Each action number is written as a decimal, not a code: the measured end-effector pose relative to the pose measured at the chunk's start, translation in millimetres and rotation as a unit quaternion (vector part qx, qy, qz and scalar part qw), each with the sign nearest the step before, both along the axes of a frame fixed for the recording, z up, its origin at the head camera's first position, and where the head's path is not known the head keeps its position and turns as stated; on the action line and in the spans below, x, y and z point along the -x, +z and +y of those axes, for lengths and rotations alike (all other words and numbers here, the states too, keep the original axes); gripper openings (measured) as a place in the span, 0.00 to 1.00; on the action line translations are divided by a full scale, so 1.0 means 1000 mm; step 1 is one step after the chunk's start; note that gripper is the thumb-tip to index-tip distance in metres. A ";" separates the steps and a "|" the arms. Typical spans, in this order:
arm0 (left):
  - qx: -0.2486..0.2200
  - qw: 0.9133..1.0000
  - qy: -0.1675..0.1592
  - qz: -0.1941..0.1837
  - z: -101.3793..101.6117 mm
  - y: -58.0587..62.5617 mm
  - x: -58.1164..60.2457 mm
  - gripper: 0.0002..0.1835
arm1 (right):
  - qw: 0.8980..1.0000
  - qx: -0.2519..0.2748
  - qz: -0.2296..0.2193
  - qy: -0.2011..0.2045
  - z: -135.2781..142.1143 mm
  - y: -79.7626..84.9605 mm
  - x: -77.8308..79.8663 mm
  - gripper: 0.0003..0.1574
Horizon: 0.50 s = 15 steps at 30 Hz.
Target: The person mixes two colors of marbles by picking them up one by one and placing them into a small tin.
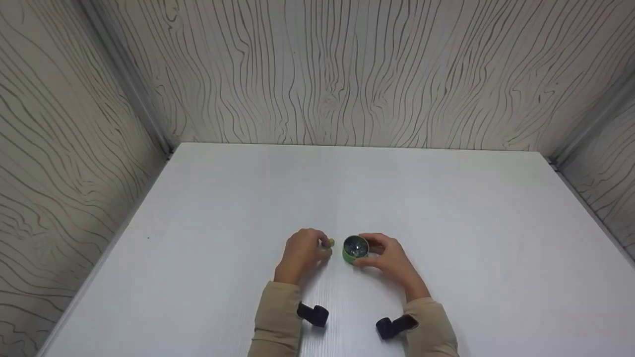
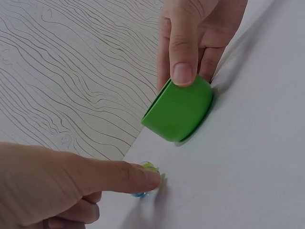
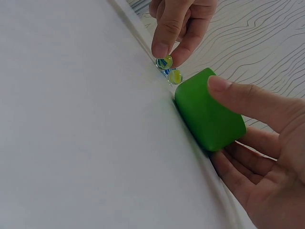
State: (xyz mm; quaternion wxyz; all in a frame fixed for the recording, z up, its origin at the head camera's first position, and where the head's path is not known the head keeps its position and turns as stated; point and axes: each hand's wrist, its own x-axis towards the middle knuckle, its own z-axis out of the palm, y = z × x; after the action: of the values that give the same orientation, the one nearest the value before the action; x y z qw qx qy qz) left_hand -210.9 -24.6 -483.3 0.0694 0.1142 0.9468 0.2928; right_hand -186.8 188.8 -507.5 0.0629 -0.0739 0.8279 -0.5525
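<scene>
Thumb and fingertip of my left hand (image 1: 302, 250) pinch a clear glass marble (image 3: 164, 62) with yellow and blue swirls, low over the white table (image 1: 238, 198). Close by it, a second similar marble (image 3: 175, 76) shows between the fingertips and the cup. My right hand (image 1: 393, 257) grips a small green cup (image 2: 178, 112) from its right side, thumb on the near wall and fingers behind. The cup (image 1: 348, 257) is slightly tilted, its opening up; dark, glinting contents show inside in the head view. In the left wrist view, the left thumb partly hides the marbles.
Wood-grain patterned panels (image 1: 327, 74) stand behind the table and at both sides. Black wrist mounts (image 1: 314, 315) stick out inward from both beige sleeves (image 1: 278, 317), low over the tabletop.
</scene>
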 end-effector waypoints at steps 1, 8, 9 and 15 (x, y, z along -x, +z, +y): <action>-0.001 1.000 -0.002 0.002 0.000 0.000 0.000 0.07 | 1.000 -0.001 -0.002 -0.002 0.000 0.000 0.000 0.41; -0.003 1.000 -0.005 0.010 0.000 0.001 -0.002 0.07 | 1.000 -0.005 -0.007 -0.009 -0.001 0.002 -0.001 0.41; -0.001 1.000 -0.005 0.011 0.000 0.001 -0.002 0.07 | 1.000 -0.004 -0.008 -0.009 -0.001 0.002 -0.001 0.41; -0.002 1.000 -0.007 0.015 0.000 0.001 -0.002 0.06 | 1.000 0.003 -0.013 -0.007 -0.001 0.002 -0.002 0.41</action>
State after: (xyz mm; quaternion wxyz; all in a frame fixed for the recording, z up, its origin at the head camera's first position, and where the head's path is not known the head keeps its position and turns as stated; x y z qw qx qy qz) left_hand -209.3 -24.7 -482.4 0.0573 0.1247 0.9463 0.2926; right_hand -185.3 188.1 -505.4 0.0699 -0.0612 0.8255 -0.5567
